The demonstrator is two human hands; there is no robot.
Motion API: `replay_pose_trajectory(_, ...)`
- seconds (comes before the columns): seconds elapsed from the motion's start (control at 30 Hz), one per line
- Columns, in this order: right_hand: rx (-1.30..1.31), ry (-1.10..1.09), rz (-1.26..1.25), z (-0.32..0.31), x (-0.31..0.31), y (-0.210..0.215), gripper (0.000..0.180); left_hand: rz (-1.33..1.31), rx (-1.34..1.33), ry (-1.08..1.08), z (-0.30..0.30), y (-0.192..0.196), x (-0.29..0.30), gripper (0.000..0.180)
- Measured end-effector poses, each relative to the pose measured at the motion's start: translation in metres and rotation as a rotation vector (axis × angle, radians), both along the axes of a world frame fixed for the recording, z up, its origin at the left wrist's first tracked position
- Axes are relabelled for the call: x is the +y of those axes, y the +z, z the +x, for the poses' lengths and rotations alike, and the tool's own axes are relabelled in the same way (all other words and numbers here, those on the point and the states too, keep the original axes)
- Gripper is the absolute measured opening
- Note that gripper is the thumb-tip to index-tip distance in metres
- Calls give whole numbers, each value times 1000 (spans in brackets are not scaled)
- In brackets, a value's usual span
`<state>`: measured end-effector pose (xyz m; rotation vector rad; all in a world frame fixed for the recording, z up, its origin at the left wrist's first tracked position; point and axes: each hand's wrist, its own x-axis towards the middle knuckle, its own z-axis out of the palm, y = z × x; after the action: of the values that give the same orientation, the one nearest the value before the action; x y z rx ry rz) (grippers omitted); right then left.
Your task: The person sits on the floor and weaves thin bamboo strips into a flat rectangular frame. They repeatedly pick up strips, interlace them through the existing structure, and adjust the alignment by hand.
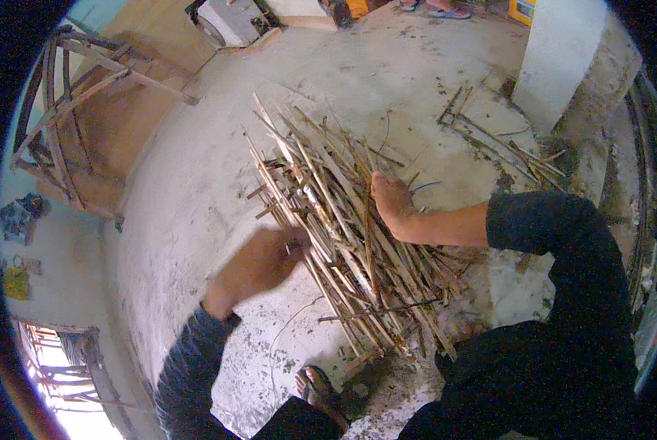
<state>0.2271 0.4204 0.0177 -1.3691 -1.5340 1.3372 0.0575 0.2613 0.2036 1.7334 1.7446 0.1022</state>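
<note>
A large heap of thin wooden sticks [336, 213] lies lengthwise on the floor in front of me, most of them running the same way and some crossing at angles. At its right side my right hand [396, 207] is closed against the sticks, its fingertips partly hidden among them. My left hand [259, 265] is at the heap's left edge, smeared by motion; its fingers touch or nearly touch the sticks, and their grip cannot be made out. One dark stick [380, 309] lies crosswise over the near end of the heap.
Loose sticks [519, 147] are scattered on the floor to the right, by a pale pillar [559, 66]. A wooden frame [68, 110] stands at the far left. My sandalled foot [315, 385] is near the heap. Another person's feet [446, 11] show at the far edge.
</note>
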Motion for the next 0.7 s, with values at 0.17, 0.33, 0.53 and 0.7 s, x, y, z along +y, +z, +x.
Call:
replay_pose_trajectory(0.17, 368, -33, -7, 8, -10, 0, 38, 436, 350, -294, -14, -43, 157, 26)
replay_pose_trajectory(0.33, 468, -59, -4, 29, -19, 2, 40, 485, 248, -667, 5, -169, 261, 27)
replay_pose_trajectory(0.53, 634, -79, -264, 34, -17, 7, 44, 202, 627, -928, 14, -208, 277, 41)
replay_pose_trajectory(0.7, 588, -73, -361, 51, -13, 1, 49, 66, 652, -759, 11, -159, 251, 49)
